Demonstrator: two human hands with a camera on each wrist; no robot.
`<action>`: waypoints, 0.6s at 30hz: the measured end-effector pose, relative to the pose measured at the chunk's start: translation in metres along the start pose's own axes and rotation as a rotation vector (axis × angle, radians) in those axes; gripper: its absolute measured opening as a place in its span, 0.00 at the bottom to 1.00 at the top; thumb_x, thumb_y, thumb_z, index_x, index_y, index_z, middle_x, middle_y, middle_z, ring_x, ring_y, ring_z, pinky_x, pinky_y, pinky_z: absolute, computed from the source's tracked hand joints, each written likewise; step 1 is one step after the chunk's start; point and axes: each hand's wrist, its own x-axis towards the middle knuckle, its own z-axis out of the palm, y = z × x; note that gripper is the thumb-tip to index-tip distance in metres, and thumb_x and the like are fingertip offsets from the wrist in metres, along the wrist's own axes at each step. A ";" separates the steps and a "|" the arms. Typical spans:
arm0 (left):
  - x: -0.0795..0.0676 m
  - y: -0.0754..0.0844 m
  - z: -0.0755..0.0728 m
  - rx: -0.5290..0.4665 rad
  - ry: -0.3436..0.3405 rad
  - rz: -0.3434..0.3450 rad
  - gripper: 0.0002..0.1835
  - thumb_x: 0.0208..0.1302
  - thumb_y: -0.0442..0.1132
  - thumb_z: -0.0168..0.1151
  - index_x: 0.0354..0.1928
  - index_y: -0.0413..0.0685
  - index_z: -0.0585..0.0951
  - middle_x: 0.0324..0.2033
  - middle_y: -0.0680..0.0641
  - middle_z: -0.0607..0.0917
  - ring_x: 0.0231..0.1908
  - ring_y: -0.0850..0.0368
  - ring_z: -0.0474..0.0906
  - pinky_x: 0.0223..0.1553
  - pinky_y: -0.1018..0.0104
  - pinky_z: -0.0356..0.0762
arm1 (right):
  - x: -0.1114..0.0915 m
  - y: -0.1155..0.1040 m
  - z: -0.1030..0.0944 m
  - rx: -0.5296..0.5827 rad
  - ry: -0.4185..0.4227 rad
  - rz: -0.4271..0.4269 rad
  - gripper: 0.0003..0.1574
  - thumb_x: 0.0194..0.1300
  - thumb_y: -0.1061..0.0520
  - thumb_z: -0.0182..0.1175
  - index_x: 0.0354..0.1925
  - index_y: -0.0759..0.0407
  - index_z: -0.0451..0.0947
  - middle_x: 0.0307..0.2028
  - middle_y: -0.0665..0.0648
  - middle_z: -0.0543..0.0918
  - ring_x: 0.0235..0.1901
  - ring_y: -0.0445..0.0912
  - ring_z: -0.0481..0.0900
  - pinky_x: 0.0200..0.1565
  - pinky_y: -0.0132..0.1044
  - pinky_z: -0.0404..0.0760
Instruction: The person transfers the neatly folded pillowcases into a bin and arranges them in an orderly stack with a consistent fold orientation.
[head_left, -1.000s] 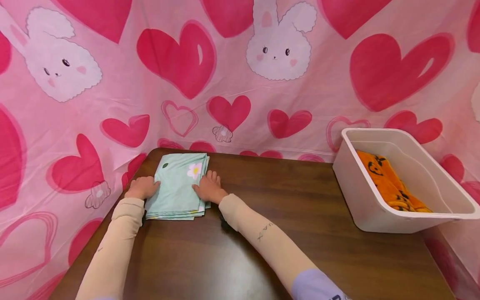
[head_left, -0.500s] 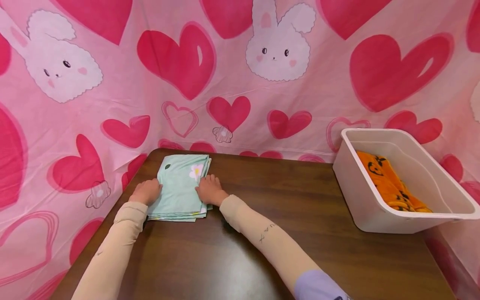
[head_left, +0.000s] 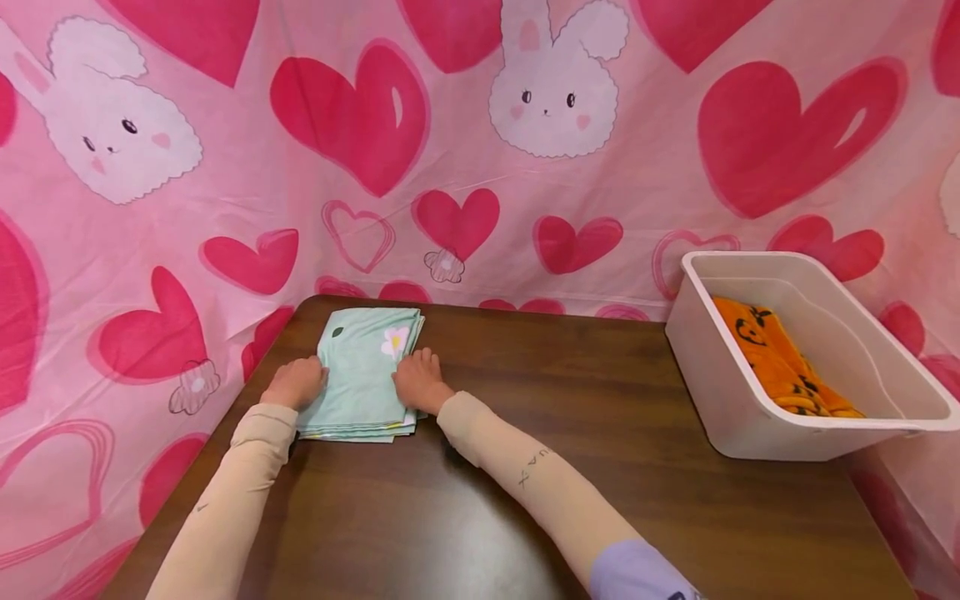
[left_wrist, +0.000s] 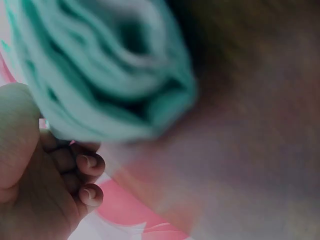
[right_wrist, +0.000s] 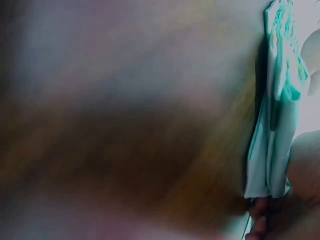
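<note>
A folded mint-green cloth [head_left: 358,375] with a white flower and a dark leaf lies in layers on the table's far left. My left hand [head_left: 296,383] grips its left edge, thumb on top. On the opposite edge, my right hand [head_left: 422,381] holds the layers with its thumb over them. In the left wrist view, the left hand [left_wrist: 45,170] has curled fingers at the thick, blurred folds of the cloth [left_wrist: 110,75]; some fingers are hidden behind it. The right wrist view shows the stacked edge of the cloth [right_wrist: 277,125], with fingertips [right_wrist: 258,210] beneath its lower end.
A beige plastic bin [head_left: 693,375] stands at the right side of the brown wooden table [head_left: 540,392]. Inside it lies an orange cloth [head_left: 776,358] with black markings. Pink fabric with hearts and rabbits [head_left: 465,167] hangs behind the table and along both sides.
The folded cloth has shifted slightly to the right, together with both hands. My left hand has come a little further over its edge. The bin stays in place.
</note>
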 end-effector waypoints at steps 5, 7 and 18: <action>0.000 0.001 0.002 -0.002 0.003 0.006 0.19 0.73 0.40 0.55 0.45 0.24 0.76 0.33 0.32 0.82 0.32 0.39 0.78 0.46 0.39 0.79 | -0.002 0.004 -0.001 0.008 0.001 -0.024 0.25 0.80 0.43 0.45 0.46 0.58 0.80 0.42 0.56 0.78 0.43 0.48 0.65 0.47 0.39 0.67; -0.001 0.002 0.003 -0.003 0.017 0.006 0.19 0.73 0.40 0.55 0.45 0.24 0.76 0.33 0.32 0.82 0.33 0.39 0.78 0.46 0.39 0.79 | -0.004 0.006 -0.003 0.021 0.009 -0.031 0.24 0.80 0.43 0.45 0.46 0.58 0.80 0.43 0.56 0.78 0.43 0.48 0.65 0.47 0.39 0.67; -0.005 0.011 0.000 0.006 0.142 0.034 0.18 0.73 0.39 0.54 0.43 0.24 0.74 0.34 0.30 0.81 0.36 0.35 0.79 0.47 0.38 0.78 | -0.014 0.013 -0.012 -0.017 0.087 -0.052 0.25 0.81 0.44 0.45 0.48 0.61 0.79 0.43 0.56 0.78 0.44 0.48 0.67 0.49 0.39 0.68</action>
